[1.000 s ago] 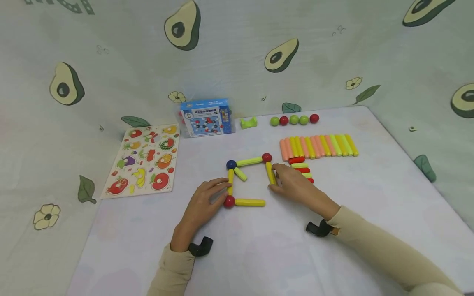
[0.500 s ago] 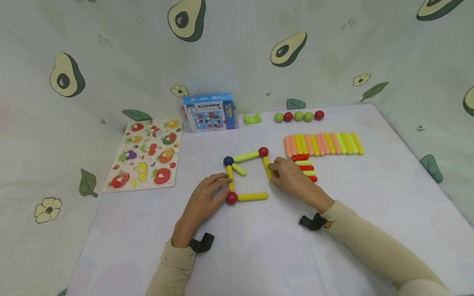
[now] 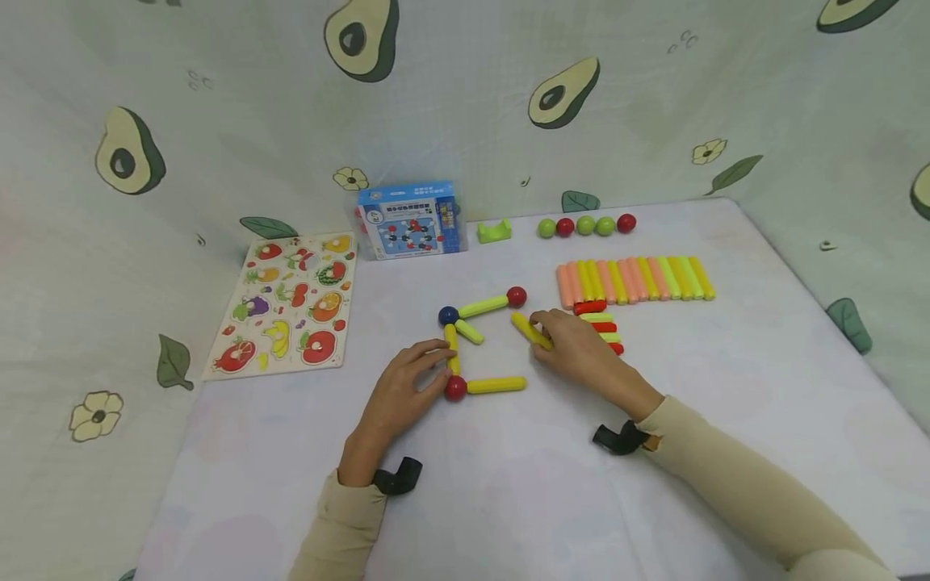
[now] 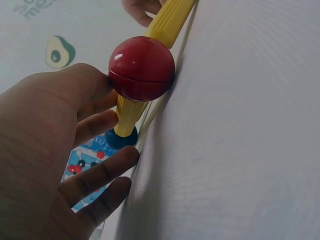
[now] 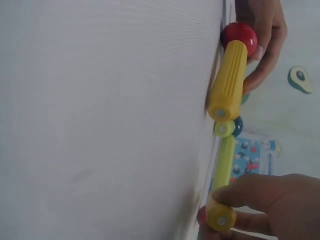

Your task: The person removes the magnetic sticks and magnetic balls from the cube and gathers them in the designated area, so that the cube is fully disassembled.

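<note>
My right hand [image 3: 581, 347] pinches a yellow magnetic stick [image 3: 525, 327] between thumb and fingers; the right wrist view shows its round metal end [image 5: 221, 220]. The stick slants away from a red ball [image 3: 517, 296], with a gap between them in the head view. My left hand [image 3: 403, 389] rests against a standing-row yellow stick [image 3: 452, 339], its thumb at a lower red ball [image 4: 142, 69] and its other fingers loosely extended. From that ball another yellow stick [image 3: 497, 385] points right. A blue ball [image 3: 448, 315] joins light green sticks [image 3: 483, 307] at the upper corner.
Beyond my right hand lie a row of coloured sticks [image 3: 634, 280] and several shorter red and green ones [image 3: 599, 327]. Green and red balls [image 3: 585, 226] line the back, beside a green bracket [image 3: 495, 231], a blue box [image 3: 410, 219] and a fruit puzzle board [image 3: 283, 303].
The right-hand yellow stick has come away from the upper red ball and swung to a slant, its lower end turned toward the right hand. My left hand stays in place.
</note>
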{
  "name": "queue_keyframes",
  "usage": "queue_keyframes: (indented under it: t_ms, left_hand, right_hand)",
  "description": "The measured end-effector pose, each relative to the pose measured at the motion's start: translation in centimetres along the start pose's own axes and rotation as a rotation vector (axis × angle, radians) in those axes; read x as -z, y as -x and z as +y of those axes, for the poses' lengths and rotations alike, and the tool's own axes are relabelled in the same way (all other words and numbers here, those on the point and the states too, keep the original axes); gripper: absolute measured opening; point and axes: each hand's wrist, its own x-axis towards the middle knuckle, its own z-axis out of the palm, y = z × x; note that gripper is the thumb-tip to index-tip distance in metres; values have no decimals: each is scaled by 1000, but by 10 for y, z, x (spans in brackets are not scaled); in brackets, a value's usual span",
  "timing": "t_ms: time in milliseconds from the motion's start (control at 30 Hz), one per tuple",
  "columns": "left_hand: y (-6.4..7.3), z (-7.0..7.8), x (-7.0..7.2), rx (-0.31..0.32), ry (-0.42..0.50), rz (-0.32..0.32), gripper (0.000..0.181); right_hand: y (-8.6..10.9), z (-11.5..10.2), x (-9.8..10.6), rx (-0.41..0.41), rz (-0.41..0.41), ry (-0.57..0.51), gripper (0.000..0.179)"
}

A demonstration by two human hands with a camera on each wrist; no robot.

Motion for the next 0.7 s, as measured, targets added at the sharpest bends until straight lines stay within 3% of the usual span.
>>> queue_keyframes:
  t_ms: [367,700]
  left_hand:
    - [-1,2,1,22,-10,-8,33]
    - [2,4,-1,39,-8,1,32]
  right_hand:
    - [17,33,31,47,189,-40,33]
    - [22,78,55,-36,255,1,37]
